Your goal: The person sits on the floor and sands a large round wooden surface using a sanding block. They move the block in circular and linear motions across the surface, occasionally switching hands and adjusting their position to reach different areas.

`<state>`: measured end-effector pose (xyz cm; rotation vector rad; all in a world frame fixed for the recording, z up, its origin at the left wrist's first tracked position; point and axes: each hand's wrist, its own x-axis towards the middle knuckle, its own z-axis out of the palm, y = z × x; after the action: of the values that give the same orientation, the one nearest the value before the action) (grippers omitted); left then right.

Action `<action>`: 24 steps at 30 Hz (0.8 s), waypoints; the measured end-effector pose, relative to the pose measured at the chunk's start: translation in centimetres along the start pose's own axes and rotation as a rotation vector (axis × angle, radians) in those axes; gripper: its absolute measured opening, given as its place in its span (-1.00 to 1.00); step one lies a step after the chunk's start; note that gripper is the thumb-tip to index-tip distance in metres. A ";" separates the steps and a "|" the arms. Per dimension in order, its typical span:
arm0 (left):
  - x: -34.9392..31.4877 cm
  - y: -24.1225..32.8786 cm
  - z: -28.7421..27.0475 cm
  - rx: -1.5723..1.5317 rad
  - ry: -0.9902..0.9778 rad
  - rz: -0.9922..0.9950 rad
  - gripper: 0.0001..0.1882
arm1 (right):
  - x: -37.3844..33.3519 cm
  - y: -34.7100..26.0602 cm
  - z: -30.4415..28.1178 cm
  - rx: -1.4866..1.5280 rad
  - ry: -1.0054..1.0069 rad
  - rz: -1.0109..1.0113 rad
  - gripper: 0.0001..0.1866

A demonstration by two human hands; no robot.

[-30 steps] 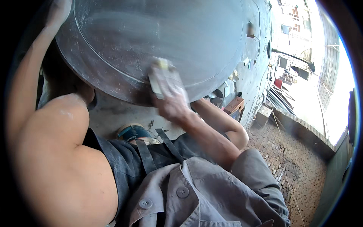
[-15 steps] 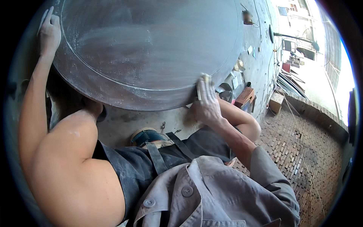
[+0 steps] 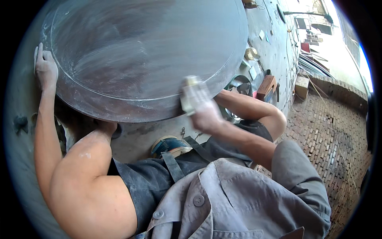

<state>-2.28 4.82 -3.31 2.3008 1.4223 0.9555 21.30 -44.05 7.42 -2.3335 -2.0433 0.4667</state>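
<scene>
A large round metal disc [image 3: 147,55] is filling the upper left of the head view, its face dull grey and streaked with pale swirling marks, a raised ring running just inside its rim. It is leaning over the person's bare knee [image 3: 99,139], which is sitting under the disc's lower edge.

The right hand [image 3: 201,105] is pressing a small pale pad [image 3: 190,93] flat against the disc near its lower right rim. The grip is clenched around the pad, fingers wrapped over its top; both are blurred, so the pad's exact kind is hard to tell. The left hand [image 3: 45,67] is resting on the disc's far left rim, fingers spread and lying over the edge, its grip released, with the arm stretching down from there.

Below the disc, a blue spool [image 3: 169,144] wound with light cord is lying on the grey floor [image 3: 139,135], just beside the knee. The person is wearing a dark apron [image 3: 159,179] over a grey buttoned shirt [image 3: 238,199].

To the right of the disc, a reddish block [image 3: 266,85] and scattered metal scraps [image 3: 238,81] are lying on the floor, and beyond them a brick paving [image 3: 330,135] is running off toward a low wall [image 3: 338,91]. Farther right of the disc, bright daylight is washing out the buildings.
</scene>
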 end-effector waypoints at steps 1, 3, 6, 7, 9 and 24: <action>0.0 0.2 -0.1 0.000 0.001 0.004 -0.47 | 1.5 -3.2 0.7 0.218 0.002 0.011 -0.20; 0.2 0.3 -0.4 0.008 0.009 0.013 -0.48 | 3.9 -5.7 0.2 0.177 0.054 -0.091 -0.18; 0.3 -1.5 -0.2 0.014 0.023 0.071 -0.49 | -0.3 2.0 -1.9 -0.064 -0.085 -0.056 -0.25; 1.1 -2.2 -1.1 0.039 0.048 0.112 -0.50 | -1.2 3.8 -3.1 -0.094 -0.094 0.067 -0.24; 0.7 -0.6 -0.2 -0.005 0.033 0.110 -0.51 | -2.6 6.0 -1.9 0.038 0.141 0.302 -0.20; -0.3 1.0 -1.0 0.009 0.005 0.072 -0.51 | 4.0 4.1 -1.9 -0.183 0.295 0.151 -0.24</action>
<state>-2.32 4.00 -2.19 2.3726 1.3566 0.9777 26.09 -40.42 7.55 -2.4884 -1.8533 -0.0679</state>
